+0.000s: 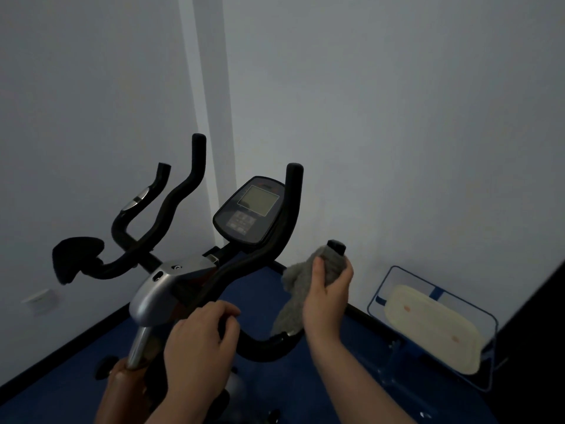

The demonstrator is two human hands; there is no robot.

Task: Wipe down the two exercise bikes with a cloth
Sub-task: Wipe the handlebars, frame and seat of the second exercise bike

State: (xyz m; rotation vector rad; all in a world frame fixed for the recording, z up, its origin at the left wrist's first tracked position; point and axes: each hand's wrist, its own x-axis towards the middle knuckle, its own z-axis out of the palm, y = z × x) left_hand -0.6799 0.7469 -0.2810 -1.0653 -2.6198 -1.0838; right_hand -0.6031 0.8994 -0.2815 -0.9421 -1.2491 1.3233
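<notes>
I see pale wall [397, 102] across upper frame, blue floor [70, 371] below, white wall socket [39, 299] lower left, cream pad in blue-framed rack [434, 328] lower right.

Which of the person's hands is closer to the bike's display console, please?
Right. The right hand, gripping the grey cloth around a handlebar end, sits just below-right of the console; the left hand holds the bar lower down.

Grey fuzzy cloth [308, 280] I've got wrapped round the black bike's [171, 289] right handlebar tip, tail dangling.
</notes>
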